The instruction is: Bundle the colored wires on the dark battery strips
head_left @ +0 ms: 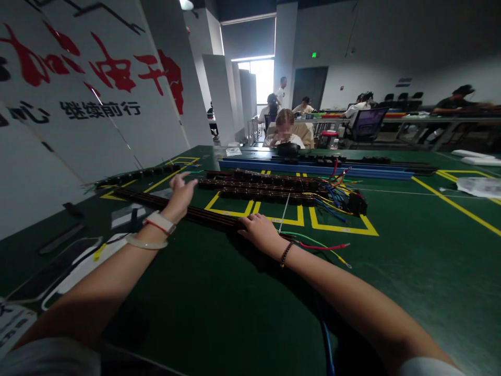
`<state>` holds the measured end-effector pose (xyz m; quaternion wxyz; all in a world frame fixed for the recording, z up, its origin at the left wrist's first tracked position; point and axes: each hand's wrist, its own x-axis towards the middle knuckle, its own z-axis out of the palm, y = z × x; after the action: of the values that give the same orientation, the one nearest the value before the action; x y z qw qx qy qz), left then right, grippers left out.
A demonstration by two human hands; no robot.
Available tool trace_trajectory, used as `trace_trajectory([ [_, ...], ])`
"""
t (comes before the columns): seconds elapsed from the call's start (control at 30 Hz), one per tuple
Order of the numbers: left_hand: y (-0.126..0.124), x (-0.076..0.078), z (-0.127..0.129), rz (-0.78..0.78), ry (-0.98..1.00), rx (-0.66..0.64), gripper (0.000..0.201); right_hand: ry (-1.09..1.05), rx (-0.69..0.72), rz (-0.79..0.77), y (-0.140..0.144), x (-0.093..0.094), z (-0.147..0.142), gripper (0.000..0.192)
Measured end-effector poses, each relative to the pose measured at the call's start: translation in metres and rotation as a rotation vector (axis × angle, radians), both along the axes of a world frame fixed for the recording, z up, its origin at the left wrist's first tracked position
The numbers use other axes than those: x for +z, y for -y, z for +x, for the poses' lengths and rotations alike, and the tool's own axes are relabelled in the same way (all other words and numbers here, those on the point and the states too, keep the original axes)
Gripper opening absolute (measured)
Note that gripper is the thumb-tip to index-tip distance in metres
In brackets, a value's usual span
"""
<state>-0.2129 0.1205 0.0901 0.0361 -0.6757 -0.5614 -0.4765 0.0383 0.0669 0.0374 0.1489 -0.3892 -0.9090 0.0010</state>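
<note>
A long dark wire bundle point(213, 218) lies slantwise across the green table, with loose green and red wires and a ring terminal at its right end. My right hand point(260, 230) is closed over the bundle near that end, its fingertips partly hidden. Farther left, my left hand point(182, 196) is raised just above the bundle, thumb and fingers apart, with nothing visible in it. A thin white cable tie point(285, 211) sticks up beside my right hand. Behind lie more dark harnesses point(270, 188) with yellow, blue and red wire ends.
Yellow tape outlines point(344, 230) mark the green table point(410, 282). Blue channels point(376, 171) run along the back. Another dark bundle point(136, 176) lies at the left by the wall. Plastic bags point(477, 186) rest at the right. A person point(285, 128) sits across the table.
</note>
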Motion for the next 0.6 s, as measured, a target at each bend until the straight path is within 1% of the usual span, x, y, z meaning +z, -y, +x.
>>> trace_trajectory([
  [0.03,0.011,0.000,0.021,-0.001,-0.004,0.005,0.021,-0.015,0.027,0.026,0.005,0.005,0.003,0.031],
  [0.07,0.025,0.001,0.042,0.012,-0.045,-0.017,0.023,-0.035,0.055,0.051,0.011,0.010,0.007,0.030],
  [0.17,0.078,0.005,0.102,0.049,-0.377,-0.251,0.026,-0.159,0.081,0.115,0.030,0.026,0.036,0.022],
  [0.2,0.095,0.005,0.117,0.115,-0.515,-0.331,0.028,-0.219,0.068,0.139,0.035,0.029,0.050,0.019],
  [0.23,0.111,0.003,0.129,0.204,-0.668,-0.410,0.033,-0.281,0.042,0.168,0.039,0.030,0.066,0.018],
  [0.27,0.123,0.000,0.139,0.307,-0.791,-0.472,0.033,-0.328,0.013,0.197,0.041,0.029,0.083,0.018],
  [0.3,0.133,-0.004,0.147,0.396,-0.915,-0.551,0.031,-0.351,-0.015,0.216,0.041,0.026,0.100,0.020],
  [0.37,0.143,-0.015,0.161,0.550,-1.037,-0.661,0.026,-0.337,-0.083,0.214,0.039,0.017,0.131,0.027],
  [0.4,0.145,-0.021,0.168,0.581,-1.075,-0.709,0.023,-0.306,-0.121,0.181,0.036,0.011,0.144,0.032],
  [0.43,0.144,-0.027,0.176,0.577,-1.105,-0.751,0.021,-0.268,-0.153,0.117,0.034,0.005,0.155,0.036],
  [0.47,0.142,-0.032,0.184,0.541,-1.136,-0.786,0.020,-0.227,-0.178,0.019,0.031,0.000,0.164,0.040],
  [0.53,0.136,-0.042,0.200,0.438,-1.172,-0.836,0.020,-0.171,-0.200,-0.245,0.026,-0.006,0.173,0.042],
  [0.6,0.129,-0.051,0.213,0.338,-1.167,-0.842,0.020,-0.145,-0.188,-0.497,0.023,-0.008,0.175,0.044],
])
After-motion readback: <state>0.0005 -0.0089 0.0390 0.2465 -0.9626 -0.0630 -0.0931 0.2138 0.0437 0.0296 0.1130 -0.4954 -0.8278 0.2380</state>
